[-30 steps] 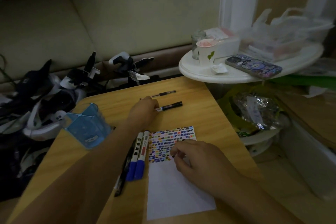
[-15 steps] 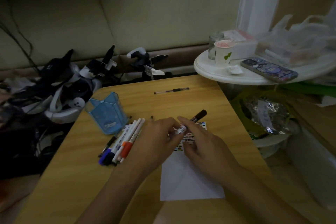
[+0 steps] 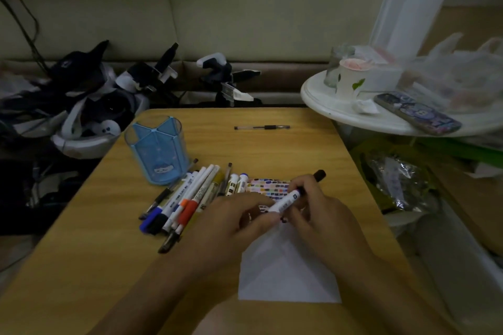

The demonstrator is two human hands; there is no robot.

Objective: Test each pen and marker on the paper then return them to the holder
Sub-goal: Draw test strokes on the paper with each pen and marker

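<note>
A white marker with a dark cap (image 3: 289,201) lies slantwise between both hands above the white paper (image 3: 288,272). My left hand (image 3: 231,226) pinches its lower end and my right hand (image 3: 324,220) grips its barrel near the cap. The paper's far part carries rows of coloured test marks (image 3: 268,187). A blue translucent pen holder (image 3: 156,152) stands on the wooden table (image 3: 109,253) with nothing showing inside it. Several pens and markers (image 3: 187,201) lie in a loose heap between the holder and the paper. One thin black pen (image 3: 262,127) lies alone at the table's far side.
A round white side table (image 3: 353,114) at the right carries a paper cup (image 3: 351,79), a glass, a phone (image 3: 416,113) and plastic bags. Dark headsets and straps (image 3: 89,95) are piled on the floor at the left. Bags fill the gap right of the table.
My left hand took the marker from the table's far side and brought it over the paper. My right hand joined it on the barrel. The camera view shifted left.
</note>
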